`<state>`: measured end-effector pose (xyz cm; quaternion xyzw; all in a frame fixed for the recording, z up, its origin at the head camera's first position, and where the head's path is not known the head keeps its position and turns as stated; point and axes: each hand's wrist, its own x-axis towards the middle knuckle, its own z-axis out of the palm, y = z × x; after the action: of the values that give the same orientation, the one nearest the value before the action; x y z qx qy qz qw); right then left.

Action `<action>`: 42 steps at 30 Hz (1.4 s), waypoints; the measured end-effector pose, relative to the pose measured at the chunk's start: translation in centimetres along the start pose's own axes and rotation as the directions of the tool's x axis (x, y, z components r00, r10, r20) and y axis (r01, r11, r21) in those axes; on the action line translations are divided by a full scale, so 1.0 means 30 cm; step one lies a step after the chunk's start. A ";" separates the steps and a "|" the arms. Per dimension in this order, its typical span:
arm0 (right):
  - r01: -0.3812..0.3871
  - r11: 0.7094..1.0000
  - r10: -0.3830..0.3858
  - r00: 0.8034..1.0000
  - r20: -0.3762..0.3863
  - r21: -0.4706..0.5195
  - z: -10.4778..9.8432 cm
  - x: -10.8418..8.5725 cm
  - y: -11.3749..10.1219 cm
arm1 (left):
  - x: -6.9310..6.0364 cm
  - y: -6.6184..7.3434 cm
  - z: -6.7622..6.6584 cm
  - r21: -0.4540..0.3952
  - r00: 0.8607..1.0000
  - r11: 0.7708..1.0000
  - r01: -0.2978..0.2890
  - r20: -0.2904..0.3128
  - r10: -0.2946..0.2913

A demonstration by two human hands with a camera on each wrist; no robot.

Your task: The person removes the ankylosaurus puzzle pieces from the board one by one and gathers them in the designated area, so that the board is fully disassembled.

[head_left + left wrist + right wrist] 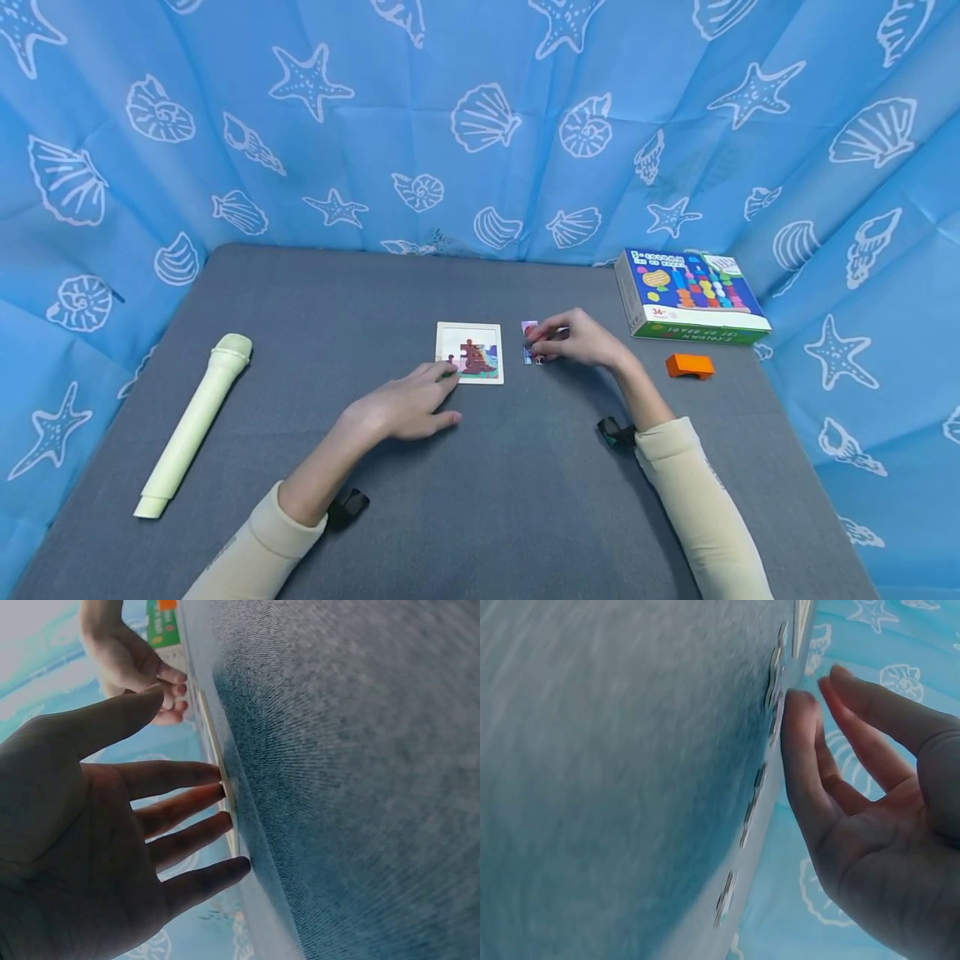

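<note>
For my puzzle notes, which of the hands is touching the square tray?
The left hand: it touches the tray at its near left corner, whereas the right hand is over loose pieces to the tray's right.

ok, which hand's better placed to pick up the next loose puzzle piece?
Right hand, I'd say: it's right at the loose pieces; the left hand is over at the puzzle tray.

Cream sleeves (701,508) — w/ blk wrist cams (347,508)

pale-framed square puzzle (452,340), partly filled, left hand (408,406) touching it, loose pieces (527,355) nearby under right hand (579,337)
</note>
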<state>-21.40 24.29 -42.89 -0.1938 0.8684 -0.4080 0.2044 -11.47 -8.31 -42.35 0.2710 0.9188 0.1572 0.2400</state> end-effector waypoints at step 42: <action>-0.028 0.992 0.037 0.997 0.071 -0.123 0.206 0.233 -0.184 | 0.048 0.055 0.004 0.066 0.999 0.997 -0.030 0.026 0.029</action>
<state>-23.16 13.61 -43.53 -0.2065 0.8866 -0.3436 0.2307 -11.77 -6.13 -42.27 0.2942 0.9164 0.1267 0.2399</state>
